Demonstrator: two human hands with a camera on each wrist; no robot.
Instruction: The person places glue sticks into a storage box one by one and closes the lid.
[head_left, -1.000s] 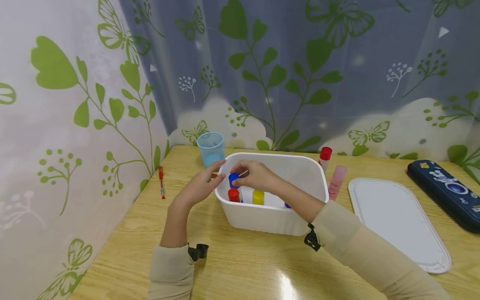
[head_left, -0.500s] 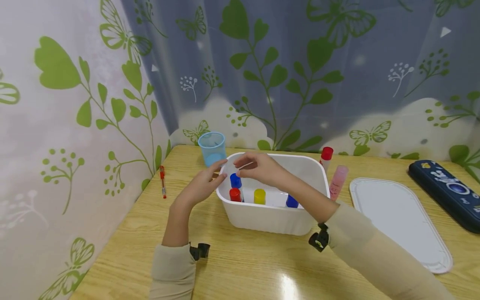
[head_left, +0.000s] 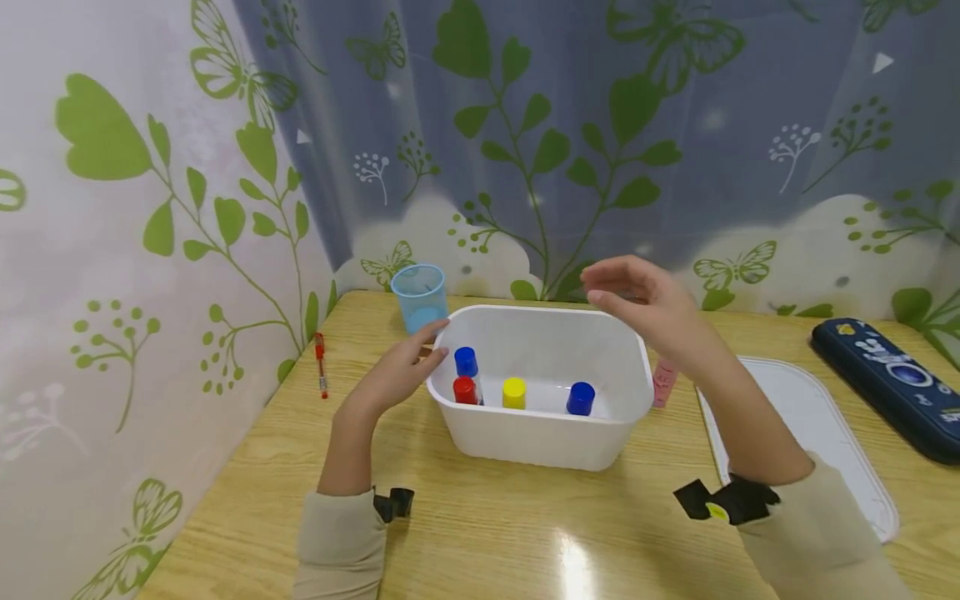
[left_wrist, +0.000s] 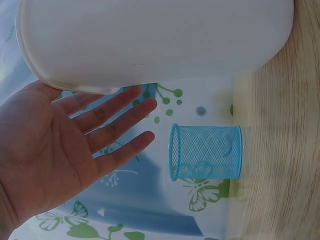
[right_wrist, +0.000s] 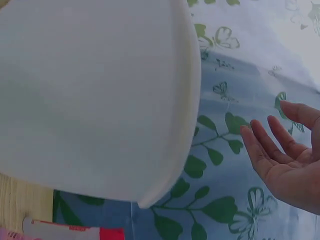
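Observation:
A white plastic bin [head_left: 536,437] stands on the table. Inside it, toward the left, are a blue-capped tube [head_left: 466,362] and a red-capped one [head_left: 464,390]. A yellow cap [head_left: 514,393] and another blue cap [head_left: 581,398] show farther right. My left hand [head_left: 397,371] touches the bin's left rim, its fingers extended outside the wall in the left wrist view. My right hand [head_left: 660,312] is in the air over the bin's right end, fingers loosely bent and thumb apart, holding nothing. Below it, a pink tube [head_left: 663,383] stands beside the bin, partly covered by the hand.
A blue mesh pen holder [left_wrist: 207,152] stands behind the bin's left corner. A red pen [head_left: 321,365] lies at left. On the right are a white tray [head_left: 810,450] and a dark blue pencil case [head_left: 892,383]. A red-capped white tube [right_wrist: 70,231] stands near the bin's right end.
My right hand has let go of the blue-capped tube at the bin's left, risen out and moved right past the bin's right rim. The left hand stays at the rim.

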